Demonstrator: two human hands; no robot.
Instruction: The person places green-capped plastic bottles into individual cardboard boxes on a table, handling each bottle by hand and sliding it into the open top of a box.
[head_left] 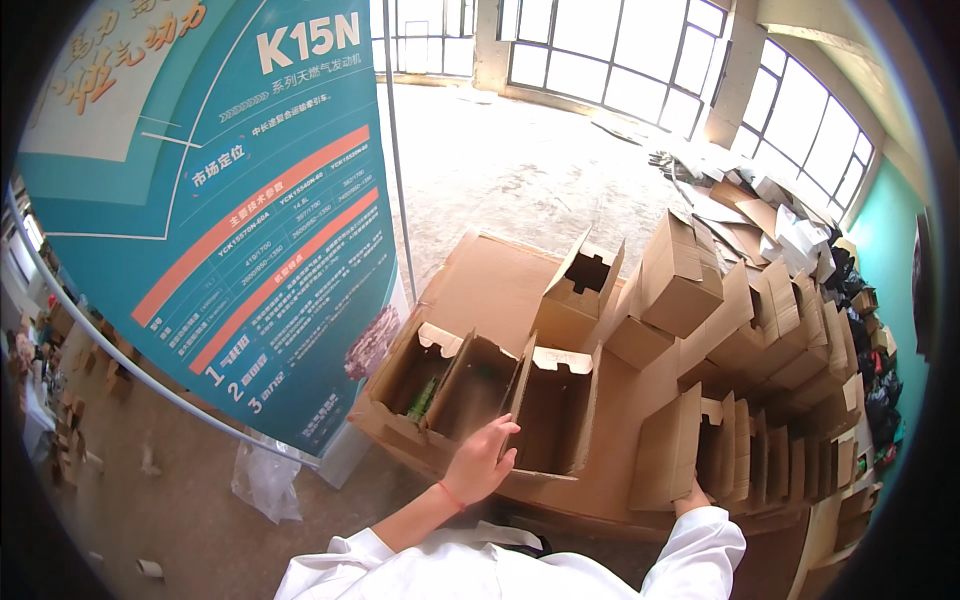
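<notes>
My left hand [484,462] is at the near edge of open-topped cardboard boxes, fingers apart, beside the wall between the middle box [468,395] and the right box [550,430]. Whether it touches that wall I cannot tell. Something green [422,400] lies inside the left box [405,365]. On the right, my right hand [690,498] meets the near end of a row of open boxes, against a brown cardboard box [662,455]. Its fingers are hidden by the cardboard. The right box has a pale upper flap [562,360].
A large cardboard sheet [490,275] lies beneath the boxes. Further boxes [680,275] stand at the back right, with flattened cardboard [740,205] beyond. A tall teal banner [270,200] rises at the left, and a clear plastic bag [268,482] sits by its foot.
</notes>
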